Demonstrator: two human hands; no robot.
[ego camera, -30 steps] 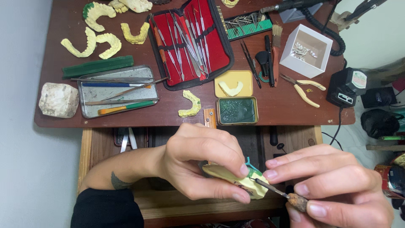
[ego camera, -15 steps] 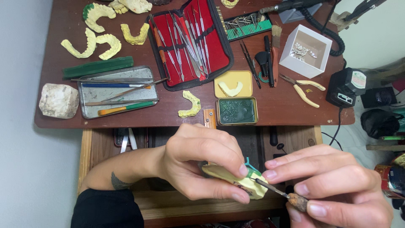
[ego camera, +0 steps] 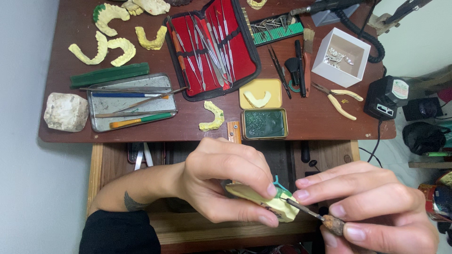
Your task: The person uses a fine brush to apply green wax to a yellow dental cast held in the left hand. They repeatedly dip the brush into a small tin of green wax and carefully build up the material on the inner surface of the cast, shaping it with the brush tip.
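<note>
Yellow cast (ego camera: pixel 263 202): a pale yellow dental model with a small teal piece at its top edge, held low in the frame in front of the brown workbench (ego camera: pixel 301 127).
Left hand (ego camera: pixel 226 186): fingers and thumb clamped around the cast, holding it level.
Right hand (ego camera: pixel 372 207): pinching a thin metal tool (ego camera: pixel 306 210) like a pen; its tip touches the cast's right end.
Change: almost none across the last second; both hands and the tool tip sit where they were, which suggests slow, fine work at one spot.
Green tin (ego camera: pixel 263 123): open, at the workbench's near edge, just above the hands.
Red instrument case (ego camera: pixel 212 47): open, towards the workbench's far edge.
Metal tray (ego camera: pixel 132 101): on the workbench's left part, holding several tools.
</note>
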